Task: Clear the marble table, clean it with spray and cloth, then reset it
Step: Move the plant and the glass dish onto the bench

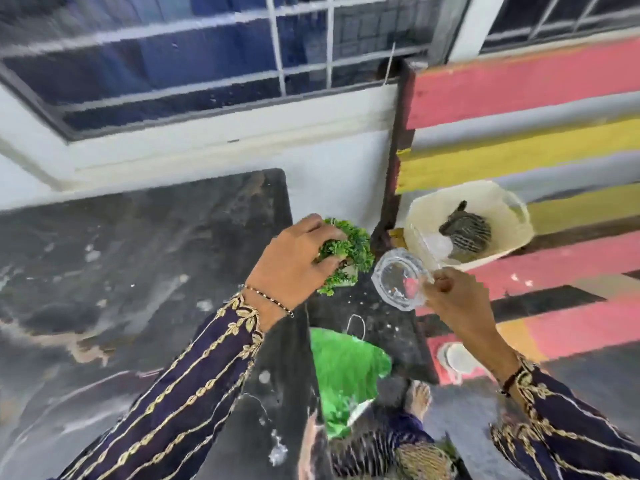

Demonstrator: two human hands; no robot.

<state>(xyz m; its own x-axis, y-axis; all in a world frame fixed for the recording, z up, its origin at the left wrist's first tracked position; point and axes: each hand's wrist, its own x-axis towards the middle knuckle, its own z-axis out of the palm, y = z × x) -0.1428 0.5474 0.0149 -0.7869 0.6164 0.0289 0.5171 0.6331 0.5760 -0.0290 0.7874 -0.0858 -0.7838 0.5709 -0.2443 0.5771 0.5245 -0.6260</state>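
Near the middle of the frame, our left hand [294, 263] closes its fingers over a small green artificial plant [346, 252], lifting it by the foliage; a bit of white base shows under the leaves. Just right of it, our right hand [457, 299] pinches the rim of a clear glass dish [398, 278] between thumb and fingers, holding it tilted so its open side faces us. Both objects hang off the right end of the dark marble table [138, 254], which fills the left half of the frame, its surface streaked with pale smears and specks. At centre right a cream plastic tub [512, 237] rests against a bench of pink and yellow slats [536, 91]; inside it lies a dark striped cloth [467, 230]. Lower centre, a green bag [346, 368] sits below our hands. Along the top, a barred window [207, 46] runs above a white wall.
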